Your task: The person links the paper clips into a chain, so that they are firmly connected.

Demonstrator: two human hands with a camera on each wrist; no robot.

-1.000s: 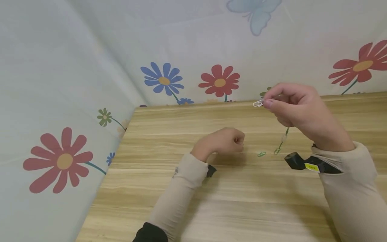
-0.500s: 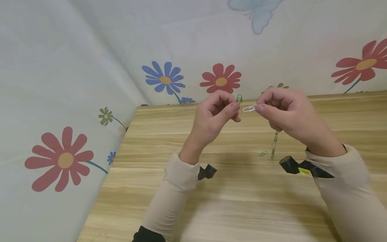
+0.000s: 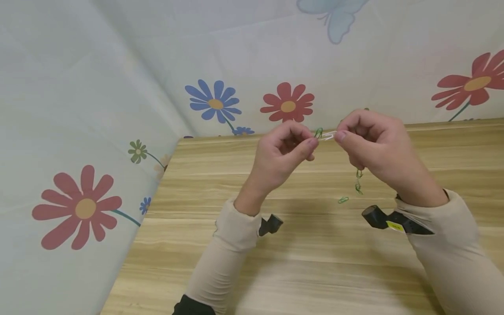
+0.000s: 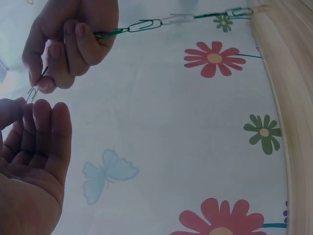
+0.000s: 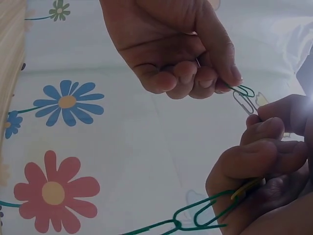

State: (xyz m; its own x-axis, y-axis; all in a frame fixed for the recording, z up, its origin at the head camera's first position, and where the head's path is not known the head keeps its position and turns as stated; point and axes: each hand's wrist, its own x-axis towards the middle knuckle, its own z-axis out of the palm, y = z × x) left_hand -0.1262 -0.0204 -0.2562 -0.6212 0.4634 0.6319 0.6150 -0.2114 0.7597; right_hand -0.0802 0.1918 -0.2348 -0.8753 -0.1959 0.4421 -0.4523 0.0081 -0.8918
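Note:
Above the table my left hand [image 3: 281, 159] pinches a green paper clip [image 3: 318, 132] between thumb and forefinger. My right hand [image 3: 379, 142] pinches a white paper clip [image 3: 327, 136] by one end. In the right wrist view the green clip [image 5: 248, 91] and the white clip [image 5: 243, 103] overlap at the left fingertips; whether they are hooked together I cannot tell. From under the right hand's curled fingers hangs a chain of linked paper clips [image 4: 177, 19], mostly green with a pale one among them. A yellowish clip [image 5: 247, 188] shows against that palm.
A loose green paper clip [image 3: 343, 200] lies on the wooden table [image 3: 315, 271] below the hands. Behind the table and at its left hangs a pale sheet [image 3: 244, 48] printed with flowers and a butterfly. Each wrist wears a small black camera [image 3: 376, 217].
The left hand has risen from the table with a green paper clip. The right hand, with the white clip, has moved slightly left, and the two clips have come together.

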